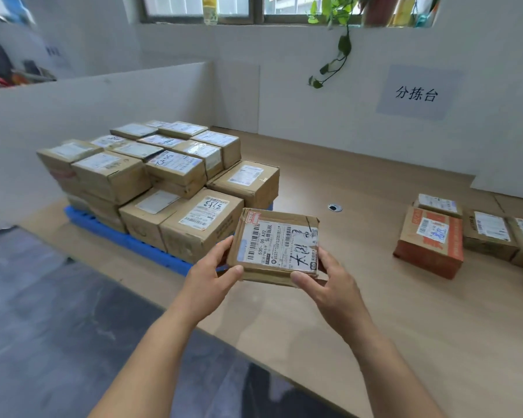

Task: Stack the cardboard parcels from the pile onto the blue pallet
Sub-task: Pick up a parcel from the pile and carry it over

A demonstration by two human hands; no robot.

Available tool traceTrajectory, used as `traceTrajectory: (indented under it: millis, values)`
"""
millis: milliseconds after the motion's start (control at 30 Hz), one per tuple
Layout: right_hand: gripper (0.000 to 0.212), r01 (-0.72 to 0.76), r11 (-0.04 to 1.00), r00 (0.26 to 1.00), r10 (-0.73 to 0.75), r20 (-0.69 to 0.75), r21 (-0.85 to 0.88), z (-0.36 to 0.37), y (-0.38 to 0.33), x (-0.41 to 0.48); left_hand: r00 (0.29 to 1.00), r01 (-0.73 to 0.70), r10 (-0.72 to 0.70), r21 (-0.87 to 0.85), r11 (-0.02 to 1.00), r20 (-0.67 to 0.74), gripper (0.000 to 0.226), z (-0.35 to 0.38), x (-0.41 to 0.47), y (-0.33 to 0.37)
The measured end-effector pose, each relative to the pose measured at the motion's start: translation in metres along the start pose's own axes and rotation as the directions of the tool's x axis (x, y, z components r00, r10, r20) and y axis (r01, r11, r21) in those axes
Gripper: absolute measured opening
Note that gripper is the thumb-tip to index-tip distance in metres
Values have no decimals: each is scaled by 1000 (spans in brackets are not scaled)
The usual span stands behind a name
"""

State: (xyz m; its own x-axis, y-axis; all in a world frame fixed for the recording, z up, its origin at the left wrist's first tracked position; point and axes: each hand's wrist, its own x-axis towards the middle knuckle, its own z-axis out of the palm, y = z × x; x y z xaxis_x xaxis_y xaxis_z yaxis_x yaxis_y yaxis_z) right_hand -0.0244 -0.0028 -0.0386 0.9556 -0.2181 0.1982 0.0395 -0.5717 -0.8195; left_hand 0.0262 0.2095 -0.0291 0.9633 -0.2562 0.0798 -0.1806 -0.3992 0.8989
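The single head-worn wide-angle camera looks forward and down over the wooden tabletop [405, 327], so near that the left hand [212, 273], right hand [332, 285] and the flat parcel [277, 245] they hold fill the lower centre, with the blue pallet [139, 241] at left, the parcel pile [429, 242] at right, and the window [194, 7] topmost.

The wall sign [416, 93] reads 分拣台, the held parcel [277, 247] carries a label printed 530-05 A32 弘德医院, and a stacked parcel [204, 213] bears handwritten digits, perhaps 3153.
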Motion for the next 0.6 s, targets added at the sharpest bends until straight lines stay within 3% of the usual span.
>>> traceTrajectory:
  millis: [400, 600]
  values:
    - [46, 54, 994, 992, -64, 104, 98, 109, -53, 51, 991, 31, -29, 15, 999, -128, 51, -111, 27, -48]
    - [57, 44, 985, 987, -69, 145, 168, 155, -62, 100, 985, 96, -86, 58, 994, -149, 51, -154, 65, -58]
